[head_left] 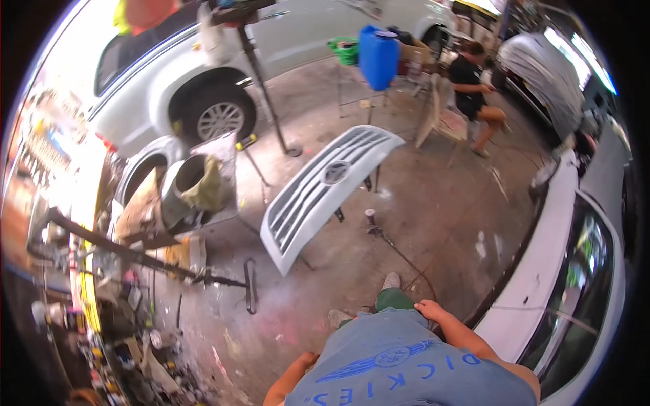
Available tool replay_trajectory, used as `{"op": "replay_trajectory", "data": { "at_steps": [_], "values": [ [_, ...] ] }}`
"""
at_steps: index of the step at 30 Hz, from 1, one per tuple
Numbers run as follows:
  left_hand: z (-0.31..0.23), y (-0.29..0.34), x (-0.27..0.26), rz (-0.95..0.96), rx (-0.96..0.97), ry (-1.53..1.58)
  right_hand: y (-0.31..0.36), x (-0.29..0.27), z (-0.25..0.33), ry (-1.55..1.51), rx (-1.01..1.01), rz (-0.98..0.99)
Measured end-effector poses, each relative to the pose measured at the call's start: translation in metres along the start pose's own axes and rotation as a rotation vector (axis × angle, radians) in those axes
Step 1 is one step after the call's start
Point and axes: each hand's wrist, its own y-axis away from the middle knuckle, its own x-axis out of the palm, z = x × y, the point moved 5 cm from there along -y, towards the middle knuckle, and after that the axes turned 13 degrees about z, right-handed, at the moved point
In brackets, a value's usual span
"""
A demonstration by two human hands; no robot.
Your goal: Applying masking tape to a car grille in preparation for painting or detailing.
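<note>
My right hand (429, 310) is at the right hip, beside the hem of my blue shirt (399, 331) and my green shorts (395, 298). Its fingers are curled in, and what they may grip is hidden. By my left side, the shirt partly covers my left hand (309, 359), so its fingers are not clear. Apart from both hands, a pale car grille (333, 173) with dark slots and a round emblem rests tilted on a stand ahead. On the floor between it and my feet is what looks like a spray gun (372, 225), joined to a dark hose (407, 257).
A silver pickup (162, 88) stands at the far left, with cluttered shelving (128, 338) nearer. Behind the grille is a blue plastic drum (378, 57). A person (472, 88) sits by a wooden chair (440, 122). Along the right is a white car (535, 271).
</note>
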Motion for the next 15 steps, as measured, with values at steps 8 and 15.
{"op": "replay_trajectory", "data": {
  "at_steps": [8,15],
  "values": [
    [-0.162,0.025,-0.093,-0.267,0.288,-0.388,0.014,0.047,-0.164,-0.130,0.231,0.002],
    [-0.334,0.009,-0.128,-0.278,0.447,-0.466,-0.018,0.028,-0.212,-0.618,0.103,0.045]
  ]
}}
